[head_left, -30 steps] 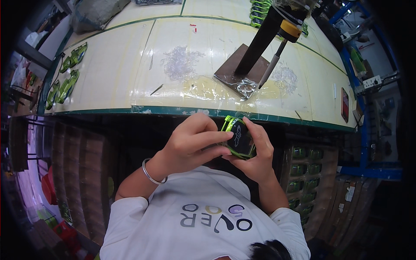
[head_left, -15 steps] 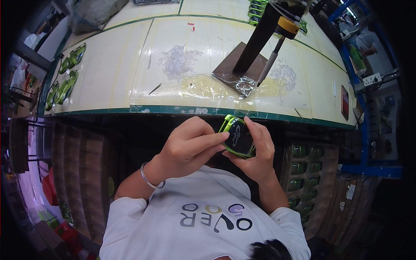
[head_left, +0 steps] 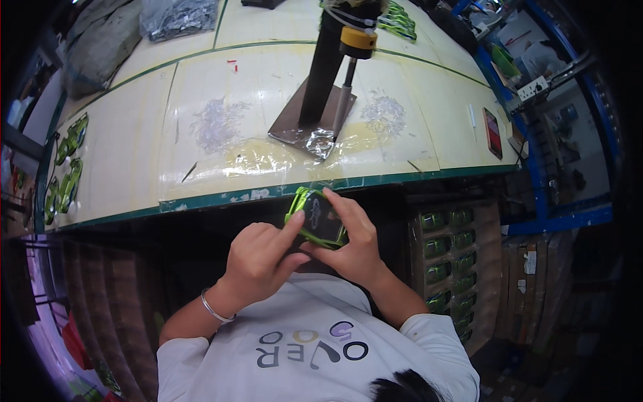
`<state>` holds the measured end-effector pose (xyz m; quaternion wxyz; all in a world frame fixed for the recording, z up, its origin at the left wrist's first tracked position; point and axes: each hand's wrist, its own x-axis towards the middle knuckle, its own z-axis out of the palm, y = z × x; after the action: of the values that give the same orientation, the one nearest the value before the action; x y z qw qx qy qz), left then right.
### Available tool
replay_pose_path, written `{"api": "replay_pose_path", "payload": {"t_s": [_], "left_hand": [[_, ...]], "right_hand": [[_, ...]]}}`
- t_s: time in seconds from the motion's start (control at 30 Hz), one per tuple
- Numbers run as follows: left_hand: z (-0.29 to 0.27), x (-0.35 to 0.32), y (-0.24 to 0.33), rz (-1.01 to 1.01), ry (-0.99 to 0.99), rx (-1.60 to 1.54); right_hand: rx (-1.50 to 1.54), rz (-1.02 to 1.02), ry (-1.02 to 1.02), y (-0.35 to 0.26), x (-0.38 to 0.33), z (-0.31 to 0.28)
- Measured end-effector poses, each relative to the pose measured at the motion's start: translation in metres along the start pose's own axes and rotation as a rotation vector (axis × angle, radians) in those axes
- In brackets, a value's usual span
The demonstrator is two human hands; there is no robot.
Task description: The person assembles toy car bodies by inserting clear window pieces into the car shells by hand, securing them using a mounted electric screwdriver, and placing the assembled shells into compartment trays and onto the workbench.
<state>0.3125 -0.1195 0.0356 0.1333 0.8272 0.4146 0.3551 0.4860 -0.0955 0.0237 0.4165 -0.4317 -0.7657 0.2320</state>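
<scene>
The right grip (head_left: pixel 357 246) holds the case (head_left: pixel 325 220) by its edges, just short of the tabletop (head_left: pixel 268 67), and an uneven push from the open left grip (head_left: pixel 256 258), index finger at its rim, could twist it loose.

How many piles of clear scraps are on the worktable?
2 visible: one scrap pile left of the dark post, the other pile right of it. The post may hide some.

cream table (head_left: pixel 127 157) | dark stand (head_left: pixel 319 87) | clear scraps (head_left: pixel 218 124) | phone (head_left: pixel 493 136) | green parts (head_left: pixel 69 184)
</scene>
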Motion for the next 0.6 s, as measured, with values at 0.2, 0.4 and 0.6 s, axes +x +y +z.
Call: {"api": "replay_pose_path", "payload": {"t_s": [0.2, 0.4, 0.6], "left_hand": [[0.028, -0.002, 0.005, -0.497, 0.445, -0.956], [0.031, -0.003, -0.002, -0.775, 0.235, -1.371], [0.026, 0.002, -0.004, -0.797, 0.207, -1.385]], "right_hand": [[-0.130, -0.010, -0.030, -0.006, -0.008, 0.010], [0.165, 0.068, -0.162, 0.023, -0.010, -0.013], [-0.457, 0.090, 0.368, 0.134, 0.047, -0.093]]}}
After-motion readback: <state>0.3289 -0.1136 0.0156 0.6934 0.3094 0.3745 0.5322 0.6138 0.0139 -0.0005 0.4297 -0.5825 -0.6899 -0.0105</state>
